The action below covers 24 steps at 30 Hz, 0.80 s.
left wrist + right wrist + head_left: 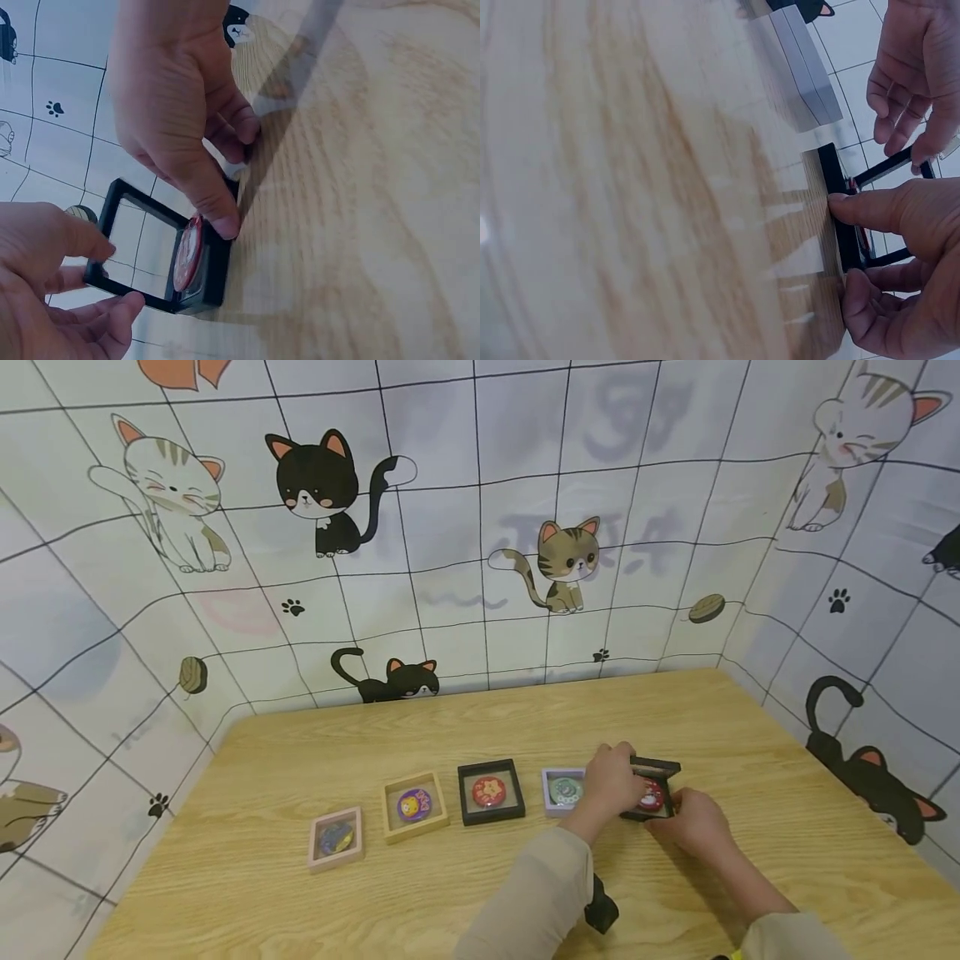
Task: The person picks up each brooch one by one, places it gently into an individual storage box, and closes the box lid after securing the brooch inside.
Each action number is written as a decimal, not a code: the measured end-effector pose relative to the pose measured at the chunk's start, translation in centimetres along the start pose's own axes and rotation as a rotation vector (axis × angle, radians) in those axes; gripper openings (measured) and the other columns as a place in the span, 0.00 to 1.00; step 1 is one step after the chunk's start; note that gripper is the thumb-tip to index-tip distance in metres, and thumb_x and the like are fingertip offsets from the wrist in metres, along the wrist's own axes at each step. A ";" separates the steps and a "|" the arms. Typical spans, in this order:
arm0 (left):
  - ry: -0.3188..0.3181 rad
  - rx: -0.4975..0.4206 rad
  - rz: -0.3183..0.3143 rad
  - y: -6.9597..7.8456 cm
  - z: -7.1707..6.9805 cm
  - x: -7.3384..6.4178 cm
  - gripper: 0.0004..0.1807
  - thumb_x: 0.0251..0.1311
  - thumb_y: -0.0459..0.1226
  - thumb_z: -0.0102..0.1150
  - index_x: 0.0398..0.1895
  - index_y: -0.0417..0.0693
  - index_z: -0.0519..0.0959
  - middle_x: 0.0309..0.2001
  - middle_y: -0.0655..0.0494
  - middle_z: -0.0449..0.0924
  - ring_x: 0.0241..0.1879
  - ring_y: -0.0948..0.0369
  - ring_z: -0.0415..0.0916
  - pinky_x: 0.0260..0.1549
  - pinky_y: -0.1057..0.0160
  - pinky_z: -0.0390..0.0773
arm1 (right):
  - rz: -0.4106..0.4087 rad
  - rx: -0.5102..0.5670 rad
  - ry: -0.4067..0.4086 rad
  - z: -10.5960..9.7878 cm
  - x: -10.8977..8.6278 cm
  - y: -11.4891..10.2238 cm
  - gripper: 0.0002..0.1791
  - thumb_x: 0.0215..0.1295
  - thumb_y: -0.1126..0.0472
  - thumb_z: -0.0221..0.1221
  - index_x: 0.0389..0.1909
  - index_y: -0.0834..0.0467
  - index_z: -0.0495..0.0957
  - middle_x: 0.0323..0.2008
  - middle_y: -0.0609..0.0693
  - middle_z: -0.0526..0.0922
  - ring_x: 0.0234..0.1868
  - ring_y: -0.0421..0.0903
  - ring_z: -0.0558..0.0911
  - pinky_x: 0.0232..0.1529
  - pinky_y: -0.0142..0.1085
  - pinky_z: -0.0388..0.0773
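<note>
At the right of the row, a black display frame (645, 815) stands open on its hinge, lid (142, 300) raised from the base (216, 276). Inside the base sits a round red badge (187, 256). My left hand (613, 783) pinches the raised lid at its free edge, thumb on one side and fingers on the other. My right hand (699, 827) grips the base at its right end, the thumb (866, 210) pressed along its front edge. In the head view, my left hand covers part of the frame.
Left of it lie a lilac frame (552, 811) with a green badge, another black frame (492, 819) with a red badge, a yellow frame (415, 834) with a purple badge and a pink frame (335, 862). A cat-print cloth (450, 527) rises behind the wooden table (420, 910).
</note>
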State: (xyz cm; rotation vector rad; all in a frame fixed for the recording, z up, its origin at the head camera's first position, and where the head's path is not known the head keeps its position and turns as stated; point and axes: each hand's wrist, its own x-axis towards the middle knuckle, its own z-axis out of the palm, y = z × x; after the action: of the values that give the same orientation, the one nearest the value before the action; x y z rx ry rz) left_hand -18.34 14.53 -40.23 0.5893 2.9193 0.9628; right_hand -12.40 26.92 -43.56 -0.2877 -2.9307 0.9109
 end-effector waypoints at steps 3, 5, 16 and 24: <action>0.013 -0.004 0.005 0.0 -0.1 -0.3 0.16 0.51 0.43 0.60 0.42 0.47 0.77 0.33 0.55 0.76 0.32 0.62 0.73 0.26 0.69 0.71 | -0.005 -0.008 0.006 -0.1 0.0 -0.1 0.22 0.41 0.58 0.67 0.28 0.72 0.71 0.18 0.51 0.68 0.21 0.46 0.65 0.20 0.35 0.59; 0.025 -0.006 0.007 0.0 -0.1 -0.5 0.15 0.52 0.46 0.60 0.37 0.44 0.77 0.30 0.54 0.76 0.29 0.62 0.74 0.23 0.69 0.71 | -0.009 -0.011 0.009 -0.1 -0.1 -0.2 0.23 0.42 0.57 0.67 0.28 0.73 0.72 0.18 0.51 0.68 0.21 0.46 0.65 0.20 0.35 0.59; 0.056 0.051 0.004 0.2 0.4 -0.8 0.16 0.58 0.50 0.53 0.26 0.47 0.76 0.18 0.57 0.74 0.17 0.66 0.70 0.13 0.70 0.64 | 0.009 -0.006 -0.012 -0.3 -0.3 -0.4 0.24 0.44 0.56 0.66 0.29 0.73 0.70 0.21 0.55 0.71 0.22 0.48 0.68 0.21 0.36 0.62; 0.031 0.249 -0.022 0.1 1.0 -1.0 0.11 0.51 0.47 0.60 0.27 0.49 0.78 0.20 0.59 0.75 0.19 0.65 0.71 0.13 0.68 0.65 | 0.008 -0.021 0.002 -0.1 -0.3 -0.2 0.24 0.43 0.56 0.67 0.27 0.71 0.69 0.21 0.54 0.70 0.23 0.48 0.66 0.22 0.37 0.61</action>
State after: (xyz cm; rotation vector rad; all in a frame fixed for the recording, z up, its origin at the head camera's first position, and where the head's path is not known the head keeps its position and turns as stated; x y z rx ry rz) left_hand -17.27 14.82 -41.11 0.5523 3.0900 0.6144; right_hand -12.16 26.79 -43.33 -0.3020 -2.9414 0.8811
